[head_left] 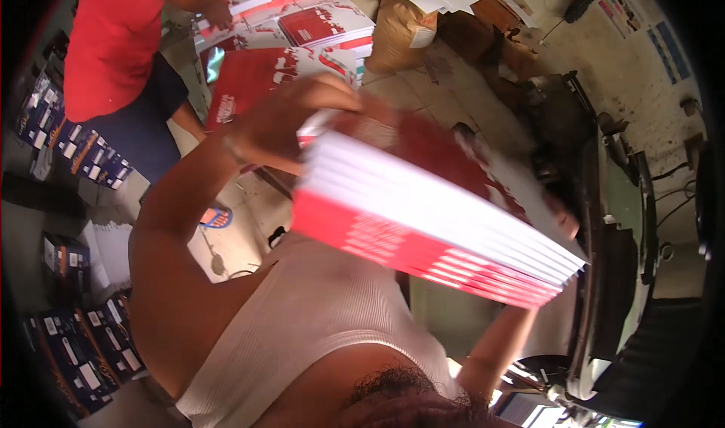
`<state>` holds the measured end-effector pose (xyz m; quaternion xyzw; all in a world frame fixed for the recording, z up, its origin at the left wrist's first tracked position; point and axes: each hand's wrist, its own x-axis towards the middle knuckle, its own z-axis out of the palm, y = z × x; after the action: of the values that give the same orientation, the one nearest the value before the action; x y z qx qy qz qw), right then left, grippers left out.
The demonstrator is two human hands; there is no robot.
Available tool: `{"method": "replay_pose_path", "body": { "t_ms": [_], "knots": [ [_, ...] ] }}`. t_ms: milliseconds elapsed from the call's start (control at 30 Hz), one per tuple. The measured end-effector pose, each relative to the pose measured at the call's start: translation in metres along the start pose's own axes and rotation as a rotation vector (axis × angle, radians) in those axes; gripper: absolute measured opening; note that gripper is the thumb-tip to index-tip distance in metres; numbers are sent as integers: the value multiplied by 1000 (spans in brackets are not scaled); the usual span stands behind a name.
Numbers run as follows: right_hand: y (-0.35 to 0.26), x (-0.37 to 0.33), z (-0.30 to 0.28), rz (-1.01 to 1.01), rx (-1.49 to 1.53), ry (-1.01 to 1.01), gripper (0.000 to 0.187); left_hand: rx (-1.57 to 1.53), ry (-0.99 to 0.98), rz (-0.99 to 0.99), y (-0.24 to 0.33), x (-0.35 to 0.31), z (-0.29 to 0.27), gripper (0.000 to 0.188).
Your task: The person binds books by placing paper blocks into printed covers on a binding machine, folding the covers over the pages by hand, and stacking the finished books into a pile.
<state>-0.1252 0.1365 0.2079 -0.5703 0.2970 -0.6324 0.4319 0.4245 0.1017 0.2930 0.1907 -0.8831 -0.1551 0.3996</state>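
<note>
Several red-covered booklets [423, 224] sit fanned between the left hand [291, 122] gripping their top and the right hand [563, 220], mostly hidden, at the far end, so looser ones could slide free.

We see pale tiled floor [423, 95], dusty. Brown paper sack [404, 31] near its far edge. Dark blue boxes [72, 145] stacked along left side. Stained pale wall [642, 58] at right, posters [623, 12] pinned. Dark machine [604, 277] below.
</note>
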Motion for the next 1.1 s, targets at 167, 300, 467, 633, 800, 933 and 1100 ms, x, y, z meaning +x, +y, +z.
{"method": "replay_pose_path", "body": {
  "t_ms": [167,300,467,633,800,933,1100],
  "knots": [
    [10,185,183,-939,-792,-311,16,790,241,196,12,-64,-84,41],
    [89,267,273,-1157,-769,-377,14,1081,175,119,-3,-123,-119,45],
    [139,302,345,-1017,-838,-482,22,1061,156,-115,-40,-152,-131,41],
    [215,306,328,-846,-991,-734,38,875,9,-509,-48,-149,-109,37],
    [223,306,318,-722,-972,-814,71,782,-25,-480,-54,-132,-124,34],
    [201,266,292,-586,-1150,-677,63,788,-120,-427,-55,-115,-137,26],
    [205,141,211,-32,-836,-168,66,589,345,-142,0,-82,-71,19]
  ]
}}
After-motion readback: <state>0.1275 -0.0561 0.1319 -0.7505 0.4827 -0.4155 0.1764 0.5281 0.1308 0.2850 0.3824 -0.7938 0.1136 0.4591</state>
